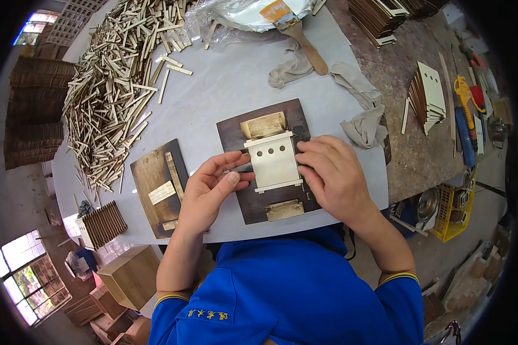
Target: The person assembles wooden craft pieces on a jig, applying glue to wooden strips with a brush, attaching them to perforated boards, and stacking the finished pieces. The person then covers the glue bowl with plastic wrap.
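A pale, flat, roughly square panel [275, 169] lies face up, three round holes in a row toward its far edge. A narrow pale strip [269, 139] runs along the far edge, and a similar strip [279, 186] along the near one, ends jutting slightly past the sides. Beneath is a dark board [249, 204], turned slightly askew on the desk [201, 103], bearing worn, yellowish blocks [263, 124] beyond both strips.

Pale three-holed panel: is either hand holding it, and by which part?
The panel lies on the dark board, left hand at its left edge, right hand at its right; whether they grip cannot be told.
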The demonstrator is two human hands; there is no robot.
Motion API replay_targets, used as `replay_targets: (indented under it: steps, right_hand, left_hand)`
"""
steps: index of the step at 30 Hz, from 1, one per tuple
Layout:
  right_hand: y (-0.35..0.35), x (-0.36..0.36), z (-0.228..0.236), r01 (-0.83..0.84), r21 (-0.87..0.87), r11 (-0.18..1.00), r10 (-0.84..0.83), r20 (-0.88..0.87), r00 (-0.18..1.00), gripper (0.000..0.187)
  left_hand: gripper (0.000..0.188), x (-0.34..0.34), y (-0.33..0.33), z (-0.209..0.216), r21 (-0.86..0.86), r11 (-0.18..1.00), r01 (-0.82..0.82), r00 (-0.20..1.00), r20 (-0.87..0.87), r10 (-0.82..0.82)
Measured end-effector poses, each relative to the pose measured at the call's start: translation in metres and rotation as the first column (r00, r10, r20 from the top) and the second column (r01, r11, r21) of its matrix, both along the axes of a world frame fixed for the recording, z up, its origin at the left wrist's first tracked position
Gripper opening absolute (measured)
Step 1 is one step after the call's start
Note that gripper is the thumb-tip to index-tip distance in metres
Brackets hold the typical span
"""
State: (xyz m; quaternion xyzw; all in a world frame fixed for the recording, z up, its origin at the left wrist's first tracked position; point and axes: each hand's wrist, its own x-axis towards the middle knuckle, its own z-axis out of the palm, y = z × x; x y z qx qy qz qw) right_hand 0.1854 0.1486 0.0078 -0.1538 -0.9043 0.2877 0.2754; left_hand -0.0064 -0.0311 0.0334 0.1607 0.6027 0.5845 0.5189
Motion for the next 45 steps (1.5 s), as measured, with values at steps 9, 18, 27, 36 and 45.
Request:
replay_targets:
  steps: [9, 18, 27, 36, 45]
  right_hand:
    - [-0.006, 0.002, -0.001, -0.008, -0.021, 1.000, 0.008, 0.034, 0.999, 0.031]
    - [-0.015, 0.010, 0.017, -0.038, 0.018, 0.999, 0.035, 0.150, 0.988, 0.029]
    - [-0.017, 0.009, 0.016, -0.076, 0.158, 0.984, 0.041, 0.215, 0.976, 0.022]
    - [-0.020, 0.010, 0.012, -0.033, 0.127, 0.991, 0.009, 0.179, 0.984, 0.023]
    - [-0.019, 0.012, 0.011, -0.004, 0.076, 0.997, -0.008, 0.162, 0.987, 0.027]
  left_hand:
    - [0.048, 0.000, -0.004, -0.004, 0.052, 0.998, -0.017, 0.998, 0.069, 0.013]
    - [0.050, -0.009, -0.005, -0.007, 0.094, 0.995, 0.028, 0.994, 0.107, -0.038]
    - [0.040, -0.004, 0.002, 0.000, -0.005, 0.999, 0.039, 0.990, -0.137, -0.039]
    - [0.030, 0.001, 0.041, -0.015, -0.238, 0.971, 0.000, 0.283, -0.932, -0.229]
    - [0.039, -0.003, 0.062, -0.024, -0.181, 0.982, -0.053, 0.312, -0.937, -0.156]
